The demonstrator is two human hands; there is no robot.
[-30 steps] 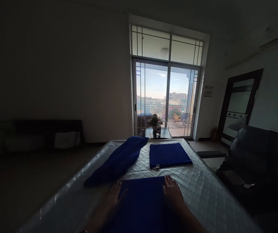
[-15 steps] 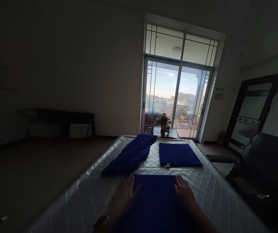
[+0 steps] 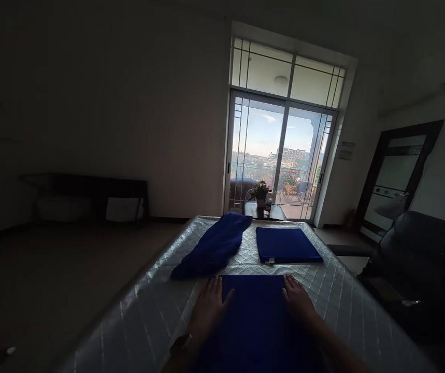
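A folded blue cloth [image 3: 257,321] lies flat in front of me on a quilted, silvery table cover [image 3: 160,305]. My left hand [image 3: 211,299] rests along its left edge, fingers stretched forward and thumb over the fabric. Along the right edge lies my right hand [image 3: 297,295], also flat with fingers extended. Beyond it sits a neatly folded blue cloth [image 3: 289,245] with a small white tag at its near edge. To the left of that, a crumpled blue cloth [image 3: 214,246] lies in a loose heap.
A dark padded chair [image 3: 412,259] stands by the right side of the table. Past the far end, a small table [image 3: 251,210] holds a potted plant [image 3: 260,191] before glass sliding doors [image 3: 261,134]. A dark bench [image 3: 98,186] is against the left wall.
The view has shifted slightly. Both hands stay flat at the sides of the near folded cloth; the other two cloths lie as before.
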